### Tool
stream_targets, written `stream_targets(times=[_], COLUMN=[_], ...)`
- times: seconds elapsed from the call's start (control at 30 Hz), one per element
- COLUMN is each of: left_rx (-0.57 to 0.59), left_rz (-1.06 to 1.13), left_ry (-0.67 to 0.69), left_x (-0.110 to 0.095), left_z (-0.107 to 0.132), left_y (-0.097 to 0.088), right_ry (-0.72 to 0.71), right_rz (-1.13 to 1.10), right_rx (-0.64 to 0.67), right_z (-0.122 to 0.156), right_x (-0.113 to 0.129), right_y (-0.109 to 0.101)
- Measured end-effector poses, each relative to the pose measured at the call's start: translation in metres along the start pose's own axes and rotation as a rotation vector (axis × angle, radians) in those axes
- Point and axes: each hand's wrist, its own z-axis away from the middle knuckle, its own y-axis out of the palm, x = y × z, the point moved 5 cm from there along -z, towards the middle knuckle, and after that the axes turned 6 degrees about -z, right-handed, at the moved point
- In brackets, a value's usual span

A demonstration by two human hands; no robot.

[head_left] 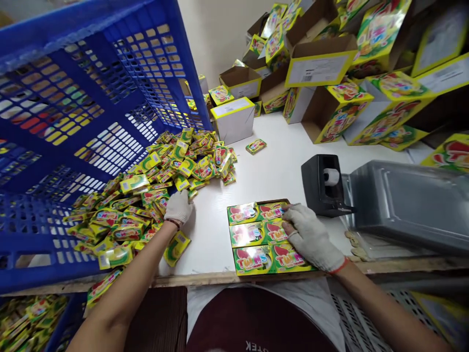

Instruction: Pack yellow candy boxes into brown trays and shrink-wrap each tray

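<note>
My left hand, in a white knit glove, reaches into the right side of a heap of small yellow-green packets. Its fingers curl downward, and whatever lies under them is hidden. In front of me an open carton holds rows of flat packs printed "TWINS", their faces up. My gloved right hand grips the carton's right side, bare fingertips resting on the ends of the right-hand packs. One loose packet lies beside my left wrist.
A blue plastic crate lies tipped at the left, packets spilling out. Empty printed cartons are piled along the back. A black tape dispenser and a grey metal container stand at the right. A single packet lies farther back.
</note>
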Motion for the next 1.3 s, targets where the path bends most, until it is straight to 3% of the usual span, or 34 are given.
stream_targets(times=[0.13,0.27,0.37,0.43,0.53,0.63,0.7,0.77,0.83,0.93,1.07,1.2,1.3], left_rx=[0.019,0.043,0.057,0.039,-0.027,0.008,0.031,-0.044,-0.158,-0.234,-0.171,-0.124,-0.158], left_rz=[-0.053,0.010,0.137,0.226,0.541,1.372,1.475,1.402,1.207,0.826,0.494,0.445,0.458], left_ry=[-0.026,-0.013,0.009,0.027,0.115,0.304,0.366,0.386,0.382,0.427,0.476,0.519,0.582], left_x=[0.000,0.001,0.002,-0.008,-0.054,-0.122,-0.155,-0.166,-0.161,-0.153,-0.159,-0.165,-0.163], left_z=[-0.010,-0.015,-0.009,0.004,0.039,0.079,0.097,0.104,0.101,0.090,0.082,0.084,0.090], left_y=[0.003,-0.005,-0.012,-0.020,-0.037,-0.056,-0.063,-0.068,-0.067,-0.058,-0.046,-0.045,-0.050], right_ry=[-0.034,-0.039,-0.020,0.070,0.261,0.379,0.400,0.379,0.324,0.282,0.247,0.205,0.137], right_rz=[0.135,0.085,0.002,-0.067,-0.259,-0.560,-0.696,-0.719,-0.662,-0.525,-0.396,-0.249,-0.101], right_rx=[0.092,0.102,-0.023,-0.131,-0.107,0.066,0.121,0.099,0.080,0.236,0.418,0.453,0.471], right_z=[0.000,0.001,-0.003,-0.008,-0.020,-0.034,-0.044,-0.054,-0.065,-0.076,-0.082,-0.077,-0.068], right_x=[-0.003,-0.006,-0.002,0.003,0.016,0.035,0.040,0.033,0.017,-0.010,-0.026,-0.019,-0.010], right_y=[0.012,0.010,-0.010,-0.027,-0.031,-0.014,-0.008,-0.014,-0.028,-0.038,-0.016,0.015,0.025])
